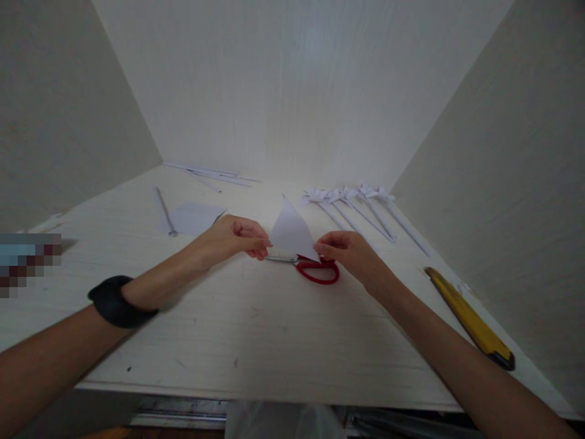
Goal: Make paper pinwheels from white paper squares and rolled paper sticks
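A white paper folded into a triangle (291, 233) stands point-up above the middle of the white table (256, 329). My left hand (237, 239) pinches its lower left corner. My right hand (350, 251) pinches its lower right corner. Both hands are closed on the paper. Red-handled scissors (315, 271) lie flat on the table just under the paper and partly behind my right fingers. A black band (116, 302) sits on my left wrist.
Several folded white paper pieces on long rolled stems (361, 210) lie at the back right. A yellow utility knife (470, 320) lies near the right wall. A flat paper sheet (194, 217), a thin rolled stick (164, 211) and paper strips (214, 175) lie back left.
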A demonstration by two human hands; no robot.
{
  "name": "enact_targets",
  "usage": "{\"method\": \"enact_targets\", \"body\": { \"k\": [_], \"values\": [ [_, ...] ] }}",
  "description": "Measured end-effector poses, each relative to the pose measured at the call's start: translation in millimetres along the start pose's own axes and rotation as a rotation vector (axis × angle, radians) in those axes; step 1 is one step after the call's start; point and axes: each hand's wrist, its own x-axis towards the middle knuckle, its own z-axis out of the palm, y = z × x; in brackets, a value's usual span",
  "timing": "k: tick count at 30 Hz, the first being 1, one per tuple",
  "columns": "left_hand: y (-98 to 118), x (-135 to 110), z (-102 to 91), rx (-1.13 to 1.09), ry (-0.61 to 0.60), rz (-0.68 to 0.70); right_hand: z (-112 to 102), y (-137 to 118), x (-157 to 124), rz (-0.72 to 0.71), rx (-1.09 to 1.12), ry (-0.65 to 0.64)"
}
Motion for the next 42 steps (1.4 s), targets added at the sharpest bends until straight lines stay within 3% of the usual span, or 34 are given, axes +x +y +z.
{"method": "enact_targets", "body": {
  "k": [42],
  "values": [
    [0.7, 1.8, -4.8, -0.036, 0.036, 0.026, -4.9, 1.2, 1.7, 0.036, -0.004, -0.041]
  ]
}}
